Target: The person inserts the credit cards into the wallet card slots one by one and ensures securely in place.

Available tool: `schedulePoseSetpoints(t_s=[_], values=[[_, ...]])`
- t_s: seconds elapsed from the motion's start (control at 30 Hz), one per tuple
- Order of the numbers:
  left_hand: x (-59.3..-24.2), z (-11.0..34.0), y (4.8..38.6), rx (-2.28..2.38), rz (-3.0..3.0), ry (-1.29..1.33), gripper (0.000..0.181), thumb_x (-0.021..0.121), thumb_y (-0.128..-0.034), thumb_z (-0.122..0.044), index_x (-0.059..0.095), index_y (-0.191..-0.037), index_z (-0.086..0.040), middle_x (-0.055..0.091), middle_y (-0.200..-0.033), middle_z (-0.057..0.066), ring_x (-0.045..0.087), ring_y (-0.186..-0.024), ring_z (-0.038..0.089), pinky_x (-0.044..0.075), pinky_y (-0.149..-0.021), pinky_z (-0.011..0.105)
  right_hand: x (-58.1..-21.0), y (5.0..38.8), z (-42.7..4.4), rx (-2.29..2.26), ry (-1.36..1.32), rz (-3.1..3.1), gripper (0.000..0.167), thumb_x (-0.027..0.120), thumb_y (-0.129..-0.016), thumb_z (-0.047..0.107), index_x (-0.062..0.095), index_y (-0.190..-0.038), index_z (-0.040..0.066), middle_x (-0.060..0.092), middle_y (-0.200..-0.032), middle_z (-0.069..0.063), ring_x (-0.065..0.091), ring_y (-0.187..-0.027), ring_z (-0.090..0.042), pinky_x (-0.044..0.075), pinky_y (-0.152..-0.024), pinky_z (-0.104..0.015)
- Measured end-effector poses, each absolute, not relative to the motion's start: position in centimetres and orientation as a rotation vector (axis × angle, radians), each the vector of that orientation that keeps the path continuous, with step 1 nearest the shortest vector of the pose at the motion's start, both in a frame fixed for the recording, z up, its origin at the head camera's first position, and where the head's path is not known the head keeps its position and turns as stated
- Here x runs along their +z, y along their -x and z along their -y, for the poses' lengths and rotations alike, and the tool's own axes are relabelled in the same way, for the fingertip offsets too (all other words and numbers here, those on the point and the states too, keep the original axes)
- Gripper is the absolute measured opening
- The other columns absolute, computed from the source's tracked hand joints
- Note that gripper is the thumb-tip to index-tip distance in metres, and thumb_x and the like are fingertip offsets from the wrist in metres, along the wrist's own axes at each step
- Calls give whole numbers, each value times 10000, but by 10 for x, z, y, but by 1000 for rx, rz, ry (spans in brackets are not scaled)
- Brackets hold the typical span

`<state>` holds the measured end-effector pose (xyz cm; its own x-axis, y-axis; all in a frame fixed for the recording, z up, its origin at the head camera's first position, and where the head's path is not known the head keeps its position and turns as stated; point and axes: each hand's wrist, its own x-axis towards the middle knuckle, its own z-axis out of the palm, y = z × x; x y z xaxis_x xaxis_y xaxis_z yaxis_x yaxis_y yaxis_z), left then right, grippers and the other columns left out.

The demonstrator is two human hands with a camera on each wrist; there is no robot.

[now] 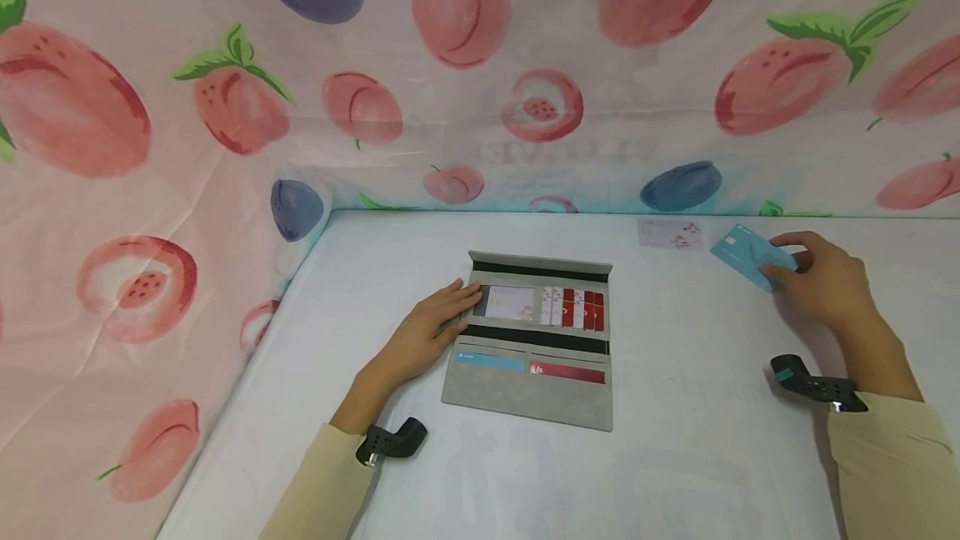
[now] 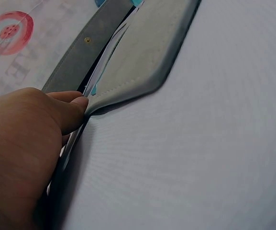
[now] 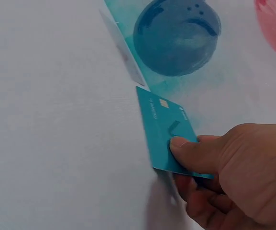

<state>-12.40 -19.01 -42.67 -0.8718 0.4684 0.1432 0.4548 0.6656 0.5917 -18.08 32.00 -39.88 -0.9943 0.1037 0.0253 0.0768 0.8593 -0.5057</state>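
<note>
A grey wallet (image 1: 525, 411) lies unfolded on the white table, a flap standing at its far side. Cards fill its slots: a pale card (image 1: 510, 304), several red and white ones, a blue card (image 1: 491, 362) and a red card (image 1: 567, 372) nearer the front. My left hand (image 1: 423, 332) rests at the wallet's left edge, fingers extended; the left wrist view has the thumb touching near the fold. Over to the right, my right hand (image 1: 825, 277) pinches a light blue bank card (image 3: 164, 129) between thumb and fingers, chip side up, tilted just off the table.
A pale card with a pink floral print (image 1: 670, 234) lies near the table's back edge, left of the bank card. Behind and to the left hangs a fruit-printed cloth (image 1: 420, 148). Black wrist devices (image 1: 817, 382) are strapped on both wrists.
</note>
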Motion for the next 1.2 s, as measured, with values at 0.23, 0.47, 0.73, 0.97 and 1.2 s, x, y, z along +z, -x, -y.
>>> schedulePoseSetpoints(t_s=[0.23, 0.47, 0.73, 0.97, 1.2], values=[[-429, 191, 125, 1003, -2852, -800, 484, 604, -1011, -92, 522, -1485, -31, 450, -1603, 83, 323, -1537, 336, 293, -1244, 566, -388, 179, -325, 843, 78, 3016, 429, 544, -1056, 205, 520, -1419, -23, 581, -1226, -437, 612, -1028, -533, 561, -681, -519], [-429, 191, 125, 999, -2850, -797, 488, 606, -1011, -86, 518, -1488, -31, 445, -1606, 83, 318, -1538, 340, 291, -1243, 572, -378, 179, -315, 1072, -11, 2932, 474, 543, -1066, 283, 527, -1434, -16, 696, -1150, -329, 651, -682, 91, 519, -600, -104], [-431, 192, 125, 1000, -2856, -811, 484, 606, -1015, -92, 520, -1488, -37, 450, -1603, 81, 323, -1536, 339, 302, -1240, 563, -371, 178, -295, 1483, -30, 2686, 463, 618, -1030, 194, 535, -1429, -25, 605, -843, 374, 684, -703, 120, 577, -677, -98], [-431, 191, 125, 1002, -2857, -815, 477, 604, -1018, -99, 524, -1484, -34, 453, -1601, 81, 330, -1533, 337, 305, -1240, 558, -365, 174, -277, 1735, -14, 2538, 255, 703, -977, 175, 718, -1222, 242, 713, -852, 253, 729, -727, 42, 596, -720, -129], [-430, 191, 125, 998, -2857, -822, 481, 608, -1012, -91, 524, -1481, -23, 453, -1599, 95, 331, -1530, 348, 306, -1236, 567, -359, 171, -257, 1628, -99, 2641, 483, 652, -1014, 243, 573, -1406, -28, 678, -881, 287, 713, -774, 71, 542, -767, -50]])
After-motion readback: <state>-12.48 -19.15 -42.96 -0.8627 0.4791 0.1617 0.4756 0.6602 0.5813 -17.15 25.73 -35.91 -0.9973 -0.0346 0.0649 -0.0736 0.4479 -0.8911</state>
